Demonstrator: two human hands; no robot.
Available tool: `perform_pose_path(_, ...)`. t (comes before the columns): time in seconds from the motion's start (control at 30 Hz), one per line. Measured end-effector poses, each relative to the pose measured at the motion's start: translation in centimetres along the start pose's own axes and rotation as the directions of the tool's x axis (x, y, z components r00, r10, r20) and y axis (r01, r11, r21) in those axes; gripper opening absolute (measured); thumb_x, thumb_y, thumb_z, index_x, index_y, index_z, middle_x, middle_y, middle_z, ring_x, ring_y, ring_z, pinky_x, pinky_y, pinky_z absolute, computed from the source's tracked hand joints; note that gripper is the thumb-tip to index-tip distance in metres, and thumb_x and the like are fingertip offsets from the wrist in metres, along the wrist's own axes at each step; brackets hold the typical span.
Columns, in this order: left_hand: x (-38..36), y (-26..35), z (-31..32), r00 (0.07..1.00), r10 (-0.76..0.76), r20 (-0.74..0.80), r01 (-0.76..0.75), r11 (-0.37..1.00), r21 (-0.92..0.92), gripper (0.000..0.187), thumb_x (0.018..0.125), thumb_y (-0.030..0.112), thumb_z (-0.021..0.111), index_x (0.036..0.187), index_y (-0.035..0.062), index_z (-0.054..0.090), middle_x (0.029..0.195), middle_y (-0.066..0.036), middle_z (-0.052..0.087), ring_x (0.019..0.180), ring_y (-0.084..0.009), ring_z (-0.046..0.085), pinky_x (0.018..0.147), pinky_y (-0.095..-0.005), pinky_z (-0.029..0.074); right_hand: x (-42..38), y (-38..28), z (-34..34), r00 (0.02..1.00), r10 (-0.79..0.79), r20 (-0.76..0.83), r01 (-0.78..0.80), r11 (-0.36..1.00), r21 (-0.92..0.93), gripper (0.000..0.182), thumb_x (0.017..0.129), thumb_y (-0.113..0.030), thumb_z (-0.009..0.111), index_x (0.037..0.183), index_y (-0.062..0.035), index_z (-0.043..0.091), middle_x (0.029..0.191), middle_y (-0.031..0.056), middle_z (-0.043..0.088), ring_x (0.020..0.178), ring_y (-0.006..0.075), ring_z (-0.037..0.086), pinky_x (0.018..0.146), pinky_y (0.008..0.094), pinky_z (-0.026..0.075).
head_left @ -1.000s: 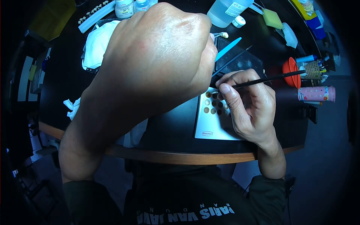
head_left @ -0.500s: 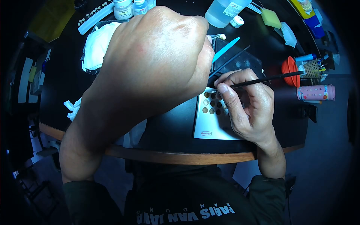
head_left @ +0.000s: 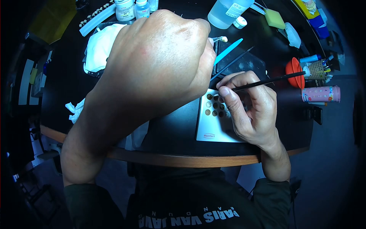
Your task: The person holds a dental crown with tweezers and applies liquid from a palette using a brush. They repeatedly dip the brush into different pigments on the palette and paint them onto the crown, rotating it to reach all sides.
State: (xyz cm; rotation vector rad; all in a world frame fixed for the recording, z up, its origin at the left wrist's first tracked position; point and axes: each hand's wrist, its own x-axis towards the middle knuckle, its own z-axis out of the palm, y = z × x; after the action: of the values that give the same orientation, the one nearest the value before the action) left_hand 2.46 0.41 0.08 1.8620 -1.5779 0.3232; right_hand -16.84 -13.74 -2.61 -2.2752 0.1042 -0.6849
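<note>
My right hand (head_left: 253, 107) pinches a thin black brush (head_left: 272, 80) between thumb and fingers. The brush's tip end points left, over the upper part of a white palette (head_left: 213, 128) with several round dark wells. Large and close to the camera, my left hand (head_left: 164, 53) is raised with its back to me and its fingers curled. A small tool with a pale tip (head_left: 222, 39) sticks out beside its thumb; whether the hand grips it cannot be seen. A blue tool (head_left: 230, 50) and a thin dark brush (head_left: 238, 59) lie across a dark tray (head_left: 249, 63).
A large clear bottle (head_left: 225, 14) and small jars (head_left: 125, 10) stand at the back. White cloth (head_left: 100, 49) lies left. Toward the right are a yellow sponge (head_left: 274, 19), a red bowl (head_left: 294, 72), a pen holder (head_left: 316, 70) and a pink case (head_left: 322, 94).
My right hand and its brush have shifted slightly left and down over the palette. My left hand has moved slightly, still raised with curled fingers.
</note>
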Motion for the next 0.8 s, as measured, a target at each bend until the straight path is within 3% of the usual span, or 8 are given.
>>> perform_pose_path(0.33,0.21,0.31,-0.26,0.996,-0.068,0.065,0.070,0.997,-0.029,0.014,0.098,0.009,0.069,0.094,-0.0039,0.074,0.072,-0.022,0.070,0.063,-0.0387,0.070,0.061,-0.0452,0.053,0.08,0.01,0.07,1.000,-0.007,-0.004,0.007,1.000,0.009,0.008,0.099,-0.002,0.076,0.098,0.0031,0.070,0.079,0.0097,0.071,0.061,0.0135,0.069,0.053,0.0281,0.050)
perform_pose_path(0.8,0.21,0.27,-0.15,0.998,-0.045,0.032,0.046,0.998,-0.044,0.018,0.100,0.010,0.066,0.088,-0.0024,0.071,0.068,-0.021,0.066,0.061,-0.0390,0.068,0.059,-0.0460,0.051,0.10,-0.09,-0.02,1.000,-0.024,0.013,0.025,0.999,-0.030,0.008,0.099,-0.001,0.076,0.098,0.0033,0.070,0.080,0.0107,0.072,0.063,0.0141,0.070,0.053,0.0271,0.049)
